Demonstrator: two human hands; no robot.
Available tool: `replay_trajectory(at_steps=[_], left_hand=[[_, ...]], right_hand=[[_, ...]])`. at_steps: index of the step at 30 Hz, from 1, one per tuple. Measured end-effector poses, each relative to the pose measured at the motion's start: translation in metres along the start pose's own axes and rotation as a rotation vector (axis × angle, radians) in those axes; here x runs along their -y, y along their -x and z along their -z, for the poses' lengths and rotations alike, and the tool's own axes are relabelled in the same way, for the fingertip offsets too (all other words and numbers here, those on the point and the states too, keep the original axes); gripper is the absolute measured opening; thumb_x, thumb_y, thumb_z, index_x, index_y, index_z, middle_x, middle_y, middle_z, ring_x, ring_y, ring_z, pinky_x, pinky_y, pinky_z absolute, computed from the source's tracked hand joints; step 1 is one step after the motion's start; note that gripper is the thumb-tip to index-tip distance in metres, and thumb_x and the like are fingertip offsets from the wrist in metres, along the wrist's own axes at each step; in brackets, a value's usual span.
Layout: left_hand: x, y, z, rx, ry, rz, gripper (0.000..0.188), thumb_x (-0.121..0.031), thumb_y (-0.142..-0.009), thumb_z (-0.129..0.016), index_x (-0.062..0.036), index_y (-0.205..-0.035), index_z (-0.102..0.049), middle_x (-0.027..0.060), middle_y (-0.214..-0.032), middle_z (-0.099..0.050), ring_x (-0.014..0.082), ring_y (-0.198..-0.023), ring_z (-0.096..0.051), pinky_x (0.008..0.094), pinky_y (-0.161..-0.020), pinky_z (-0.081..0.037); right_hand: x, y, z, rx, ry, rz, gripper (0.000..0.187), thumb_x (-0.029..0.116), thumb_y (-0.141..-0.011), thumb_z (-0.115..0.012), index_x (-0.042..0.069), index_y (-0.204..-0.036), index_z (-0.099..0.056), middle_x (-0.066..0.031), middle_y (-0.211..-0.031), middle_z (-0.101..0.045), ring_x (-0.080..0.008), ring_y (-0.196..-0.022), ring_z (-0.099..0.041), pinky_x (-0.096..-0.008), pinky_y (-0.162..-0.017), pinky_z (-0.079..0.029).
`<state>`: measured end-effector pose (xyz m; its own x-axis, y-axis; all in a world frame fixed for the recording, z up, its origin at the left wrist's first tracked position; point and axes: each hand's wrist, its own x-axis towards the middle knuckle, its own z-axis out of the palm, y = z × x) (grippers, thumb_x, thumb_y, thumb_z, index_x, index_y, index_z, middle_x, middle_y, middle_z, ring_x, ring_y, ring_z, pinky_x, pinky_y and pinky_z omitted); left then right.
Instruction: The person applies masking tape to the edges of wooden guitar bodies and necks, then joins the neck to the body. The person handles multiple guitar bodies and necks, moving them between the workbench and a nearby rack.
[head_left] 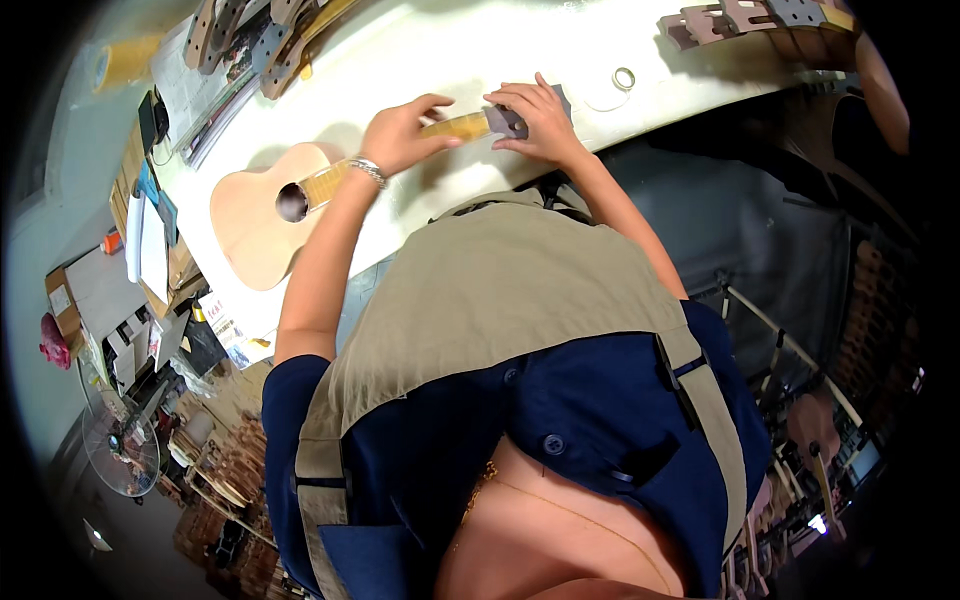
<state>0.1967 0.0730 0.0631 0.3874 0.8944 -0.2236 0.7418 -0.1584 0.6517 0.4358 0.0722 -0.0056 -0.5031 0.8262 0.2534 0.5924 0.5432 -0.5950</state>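
An unfinished pale wood ukulele [245, 220] lies on the white table, its neck [462, 127] pointing up to the right. Yellow tape or a yellowish covering shows along the fretboard. My left hand [398, 137], with a bracelet at the wrist, curves over the neck, thumb on the near side and fingers on the far side. At the other end my right hand [540, 122] grips the dark grey headstock [507, 122], thumb below and fingers above. The palm hides much of the headstock, and the undersides of both hands do not show.
A roll of tape [624, 78] sits to the right on the white table [560, 40]. Wooden necks [270, 60] lie at the far left by stacked papers, with more necks [730, 18] at the far right. Another person's arm [882, 95] shows at right. A fan [120, 440] stands at left.
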Motion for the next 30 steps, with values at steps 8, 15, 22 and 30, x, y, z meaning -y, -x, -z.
replay_trajectory(at_steps=[8,15,22,30], left_hand=[[-0.012,-0.004,-0.049,-0.434,-0.352,-0.283,0.031,-0.044,-0.073,-0.066,-0.0187,-0.09,-0.068,-0.0044,-0.086,-0.066,0.0129,-0.075,-0.06,0.0428,-0.091,-0.034],[-0.003,0.018,-0.021,-0.452,-0.466,-0.31,0.032,-0.045,-0.071,-0.067,-0.0219,-0.093,-0.069,-0.0076,-0.086,-0.067,0.0126,-0.081,-0.057,0.0456,-0.091,-0.033],[0.031,0.062,0.019,-0.466,-0.549,-0.232,0.036,-0.048,-0.068,-0.068,-0.0214,-0.093,-0.07,-0.0061,-0.092,-0.065,0.0167,-0.091,-0.055,0.0461,-0.091,-0.034],[0.074,0.125,0.058,-0.547,-0.638,-0.125,0.036,-0.047,-0.062,-0.072,-0.0207,-0.088,-0.071,-0.0004,-0.105,-0.056,0.0242,-0.102,-0.047,0.0421,-0.089,-0.032]], right_hand=[[-0.002,-0.002,0.001,-0.039,0.014,0.015,0.063,0.033,-0.059,-0.078,0.022,-0.117,-0.055,-0.0036,-0.114,-0.055,-0.0236,-0.112,-0.048,-0.0513,-0.105,-0.026],[0.001,-0.004,0.004,-0.008,0.03,0.008,0.062,0.033,-0.059,-0.078,0.022,-0.116,-0.056,-0.004,-0.113,-0.055,-0.0239,-0.112,-0.049,-0.0518,-0.104,-0.027],[0.0,-0.003,0.003,-0.005,0.04,-0.008,0.063,0.033,-0.058,-0.079,0.022,-0.116,-0.057,-0.0058,-0.113,-0.054,-0.0256,-0.11,-0.048,-0.0524,-0.105,-0.026],[0.001,-0.003,0.003,0.01,0.073,-0.006,0.065,0.028,-0.057,-0.08,0.02,-0.116,-0.056,-0.0064,-0.115,-0.055,-0.0263,-0.115,-0.047,-0.053,-0.106,-0.023]])
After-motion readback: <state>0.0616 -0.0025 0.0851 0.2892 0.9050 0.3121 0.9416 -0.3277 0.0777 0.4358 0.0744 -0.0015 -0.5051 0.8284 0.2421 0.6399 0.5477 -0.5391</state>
